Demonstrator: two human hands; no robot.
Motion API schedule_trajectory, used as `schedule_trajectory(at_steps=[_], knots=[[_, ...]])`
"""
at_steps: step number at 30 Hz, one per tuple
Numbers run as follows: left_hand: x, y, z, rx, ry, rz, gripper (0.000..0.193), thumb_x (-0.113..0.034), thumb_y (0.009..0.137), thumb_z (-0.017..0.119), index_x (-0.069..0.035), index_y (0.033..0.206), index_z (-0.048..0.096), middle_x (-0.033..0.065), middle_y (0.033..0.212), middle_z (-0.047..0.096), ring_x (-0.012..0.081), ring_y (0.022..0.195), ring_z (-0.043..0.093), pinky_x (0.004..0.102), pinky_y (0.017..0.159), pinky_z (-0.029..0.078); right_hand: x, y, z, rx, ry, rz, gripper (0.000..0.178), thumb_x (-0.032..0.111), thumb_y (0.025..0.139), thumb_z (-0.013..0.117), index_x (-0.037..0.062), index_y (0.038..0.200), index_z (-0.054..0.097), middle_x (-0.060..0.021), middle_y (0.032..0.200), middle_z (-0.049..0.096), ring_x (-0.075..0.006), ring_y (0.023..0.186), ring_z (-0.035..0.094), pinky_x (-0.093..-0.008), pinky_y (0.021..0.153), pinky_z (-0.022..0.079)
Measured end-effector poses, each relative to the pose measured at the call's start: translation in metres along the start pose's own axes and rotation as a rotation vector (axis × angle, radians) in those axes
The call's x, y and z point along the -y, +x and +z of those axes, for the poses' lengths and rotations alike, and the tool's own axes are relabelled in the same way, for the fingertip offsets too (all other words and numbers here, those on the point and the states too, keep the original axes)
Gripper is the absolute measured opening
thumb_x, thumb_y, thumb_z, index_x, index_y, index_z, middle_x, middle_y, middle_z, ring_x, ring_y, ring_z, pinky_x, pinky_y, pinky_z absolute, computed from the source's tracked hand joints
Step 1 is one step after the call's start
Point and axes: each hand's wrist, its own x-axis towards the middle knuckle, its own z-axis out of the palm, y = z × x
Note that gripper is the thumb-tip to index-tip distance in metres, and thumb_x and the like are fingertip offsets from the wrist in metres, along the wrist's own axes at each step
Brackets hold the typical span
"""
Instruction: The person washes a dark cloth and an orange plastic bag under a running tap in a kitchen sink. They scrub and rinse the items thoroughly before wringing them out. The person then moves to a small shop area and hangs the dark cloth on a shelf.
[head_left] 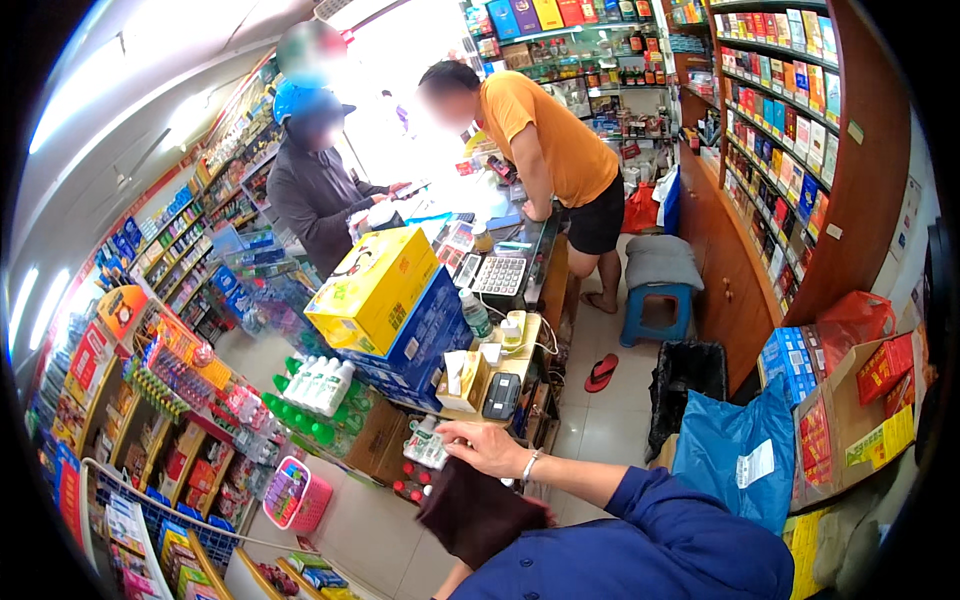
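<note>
My right hand [487, 448], with a pale bracelet at the wrist, reaches in from the right in a blue sleeve. Its fingers are bent at the upper edge of a dark maroon cloth item [478, 515] and seem to grip it; whether this is a cap or a pouch I cannot make out. Only a sliver of bare forearm shows below the cloth, and my left hand is hidden. Just beyond the right hand lies a white-and-green packet [426, 444]. A tissue box [463, 384] and a black case [502, 396] stand on the counter end.
A yellow carton [372, 288] sits on a blue one [405, 335]. Bottles [325, 385] and a pink basket [298, 494] stand left. Across the counter are a person in orange [550, 130] and a helmeted person [315, 190]. A bin [688, 385] and stool [660, 290] stand right.
</note>
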Motion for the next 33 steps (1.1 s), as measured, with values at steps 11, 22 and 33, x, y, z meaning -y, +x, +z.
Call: schedule_trajectory(at_steps=[11, 22, 33], knots=[[-0.018, 0.042, -0.023, 0.038, 1.377, 0.255, 0.027, -0.007, 0.082, 0.050, -0.005, 0.109, 0.053, 0.0114, 0.100, 0.057, 0.0218, 0.093, 0.054, 0.0309, 0.093, 0.039, -0.082, -0.089, 0.002, 0.122, 0.464, 0.556, 0.036, 0.028, 0.088, 0.057, 0.0020, 0.113, 0.055, -0.0043, 0.102, 0.061, -0.0084, 0.093, 0.054, -0.0244, 0.082, 0.044], [-0.091, 0.021, 0.101, 0.457, 1.951, 0.543, 0.012, -0.021, 0.070, 0.060, -0.010, 0.073, 0.062, 0.0089, 0.063, 0.058, 0.0264, 0.067, 0.058, 0.0485, 0.097, 0.032, -0.047, -0.081, 0.006, 0.311, 0.473, 0.307, 0.043, 0.035, 0.077, 0.069, -0.0005, 0.100, 0.062, -0.0056, 0.090, 0.063, -0.0120, 0.086, 0.055, -0.0279, 0.078, 0.043], [-0.104, -0.005, 0.125, 0.488, 1.631, 0.192, 0.020, -0.021, 0.075, 0.064, -0.007, 0.089, 0.063, 0.0144, 0.084, 0.063, 0.0289, 0.082, 0.060, 0.0321, 0.083, 0.045, -0.041, -0.086, 0.018, 0.357, 0.868, 0.632, 0.030, 0.021, 0.083, 0.064, -0.0006, 0.104, 0.061, -0.0020, 0.097, 0.063, -0.0087, 0.086, 0.056, -0.0242, 0.079, 0.046]])
